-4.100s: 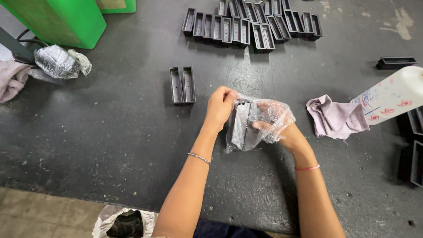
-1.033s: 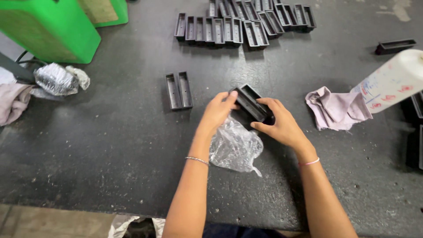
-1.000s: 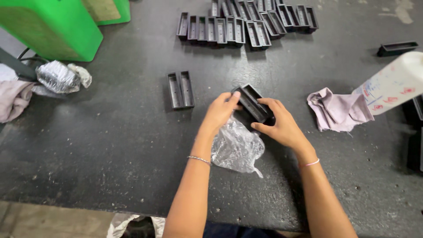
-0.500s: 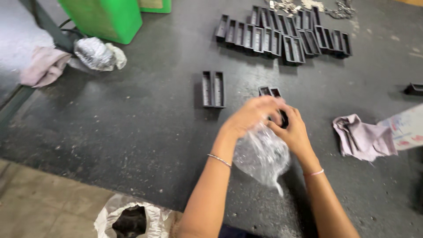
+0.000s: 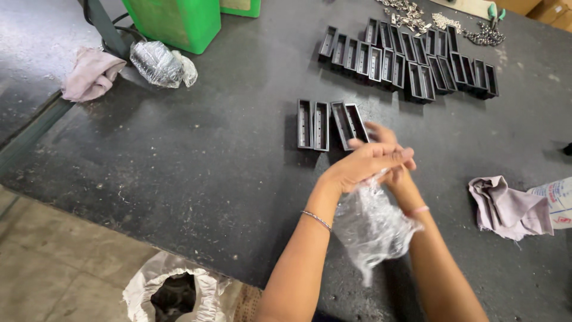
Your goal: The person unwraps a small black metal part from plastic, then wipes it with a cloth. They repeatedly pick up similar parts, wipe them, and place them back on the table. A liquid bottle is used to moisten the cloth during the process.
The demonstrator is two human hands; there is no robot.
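My left hand (image 5: 360, 166) lies across my right hand (image 5: 387, 134) above the dark table (image 5: 196, 155), fingers stretched to the right. A crumpled clear plastic wrap (image 5: 369, 229) hangs from between the two hands and drapes against my right forearm. My left hand pinches its top. My right hand is mostly hidden behind the left, its fingertips close to a pair of black rectangular trays (image 5: 350, 121). Another pair of black trays (image 5: 313, 124) stands just left of those.
A long row of black trays (image 5: 411, 56) lies at the back, with small metal parts (image 5: 444, 21) beyond. A green bin (image 5: 179, 21), plastic bundle (image 5: 158, 62) and pink cloth (image 5: 89, 74) sit far left. Another cloth (image 5: 506, 206) and white sack (image 5: 554, 200) lie right; a bag (image 5: 176, 292) is on the floor.
The pair of black trays that my hands held now stands on the table beside the other pair. The plastic wrap has come up off the table with my hands. The view shifted left.
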